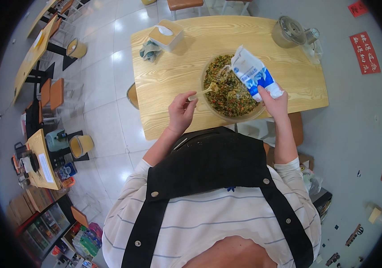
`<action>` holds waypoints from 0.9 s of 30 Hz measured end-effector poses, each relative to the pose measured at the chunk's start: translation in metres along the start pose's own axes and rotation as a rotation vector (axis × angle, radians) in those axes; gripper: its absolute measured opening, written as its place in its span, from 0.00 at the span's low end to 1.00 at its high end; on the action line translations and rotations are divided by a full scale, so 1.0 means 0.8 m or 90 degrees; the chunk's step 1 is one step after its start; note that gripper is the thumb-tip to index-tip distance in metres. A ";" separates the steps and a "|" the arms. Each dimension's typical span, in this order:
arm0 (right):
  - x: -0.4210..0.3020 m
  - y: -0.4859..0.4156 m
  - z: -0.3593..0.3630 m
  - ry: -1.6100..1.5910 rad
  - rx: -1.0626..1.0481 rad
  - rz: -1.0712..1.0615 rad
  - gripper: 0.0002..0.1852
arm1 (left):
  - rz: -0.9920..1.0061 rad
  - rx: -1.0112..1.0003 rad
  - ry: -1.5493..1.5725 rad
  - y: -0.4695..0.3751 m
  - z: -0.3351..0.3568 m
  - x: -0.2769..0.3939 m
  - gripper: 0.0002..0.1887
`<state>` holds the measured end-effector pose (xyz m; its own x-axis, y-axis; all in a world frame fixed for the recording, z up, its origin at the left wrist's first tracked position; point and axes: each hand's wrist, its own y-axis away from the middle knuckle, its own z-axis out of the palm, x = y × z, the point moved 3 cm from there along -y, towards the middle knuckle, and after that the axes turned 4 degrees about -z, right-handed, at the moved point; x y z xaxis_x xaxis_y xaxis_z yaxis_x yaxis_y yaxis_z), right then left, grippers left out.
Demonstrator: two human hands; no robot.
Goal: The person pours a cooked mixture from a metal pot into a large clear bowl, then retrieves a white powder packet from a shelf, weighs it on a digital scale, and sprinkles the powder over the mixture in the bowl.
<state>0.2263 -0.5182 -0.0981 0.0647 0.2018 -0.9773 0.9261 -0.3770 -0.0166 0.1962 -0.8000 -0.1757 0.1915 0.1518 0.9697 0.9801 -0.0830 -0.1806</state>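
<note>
A large round bowl (206, 104) on the wooden table holds a finely chopped mixture (226, 95) of green, red and yellow bits. My left hand (182, 110), at the bowl's left side, grips the handle of a pale spoon (201, 93), whose tip is over the mixture with some of it stuck on. My right hand (274, 100) holds a white and blue plastic packet (253, 74) by its lower end. The packet is tilted over the bowl's right part, its upper end towards the middle. Whitish matter lies on the mixture near that end.
On the wooden table (167, 110) stand a tissue box (171, 42) with a crumpled cloth (150, 51) beside it at the back left, and a lidded pot (286, 31) with a metal cup (311, 35) at the back right. A stool (295, 129) is under the near right edge.
</note>
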 end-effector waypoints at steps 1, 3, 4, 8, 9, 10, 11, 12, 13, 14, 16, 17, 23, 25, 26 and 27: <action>0.001 -0.006 0.003 -0.013 0.008 -0.028 0.10 | -0.002 0.003 0.013 0.001 0.000 0.000 0.10; 0.005 -0.018 0.005 0.014 0.023 -0.025 0.11 | 0.000 0.000 0.000 0.002 0.001 0.000 0.10; 0.008 -0.023 0.003 0.032 0.026 -0.009 0.13 | -0.006 -0.004 0.004 0.002 0.001 -0.001 0.10; 0.019 -0.044 -0.013 0.120 0.069 0.013 0.15 | 0.010 0.006 -0.009 0.000 0.000 0.000 0.10; 0.022 -0.047 -0.017 0.129 0.074 0.017 0.16 | 0.009 0.005 -0.009 0.000 0.000 -0.001 0.10; 0.024 -0.049 -0.020 0.138 0.079 0.021 0.16 | 0.007 0.005 -0.002 -0.001 0.001 -0.001 0.10; 0.026 -0.051 -0.022 0.152 0.096 0.018 0.16 | 0.006 0.003 -0.010 -0.001 0.002 -0.001 0.10; 0.029 -0.052 -0.022 0.131 0.094 0.021 0.16 | 0.002 0.000 -0.012 -0.002 0.003 -0.002 0.10; 0.030 -0.052 -0.023 0.114 0.105 0.019 0.16 | -0.007 -0.004 -0.006 -0.003 0.004 -0.002 0.10; 0.032 -0.052 -0.022 0.101 0.105 0.031 0.16 | -0.002 -0.005 -0.015 -0.003 0.006 -0.002 0.10; 0.029 -0.051 -0.020 0.129 0.110 0.005 0.16 | -0.006 -0.013 -0.011 -0.005 0.009 -0.002 0.10; 0.027 -0.050 -0.019 0.148 0.111 0.003 0.16 | -0.004 -0.010 -0.011 -0.005 0.009 -0.002 0.10; 0.016 -0.038 -0.010 0.080 0.063 0.030 0.15 | -0.005 -0.017 -0.008 -0.010 0.011 -0.004 0.10; 0.013 -0.033 -0.003 0.091 0.047 0.002 0.14 | -0.012 -0.022 -0.009 -0.009 0.011 -0.005 0.10; 0.012 -0.031 0.000 0.091 0.037 -0.005 0.13 | -0.009 -0.024 -0.015 -0.009 0.010 -0.005 0.10; 0.012 -0.029 0.004 0.082 0.027 -0.003 0.13 | -0.010 -0.026 -0.020 -0.008 0.009 -0.004 0.10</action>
<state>0.2046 -0.5105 -0.1081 0.1102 0.3168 -0.9421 0.9102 -0.4130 -0.0324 0.1895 -0.7925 -0.1791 0.1787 0.1837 0.9666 0.9800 -0.1207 -0.1582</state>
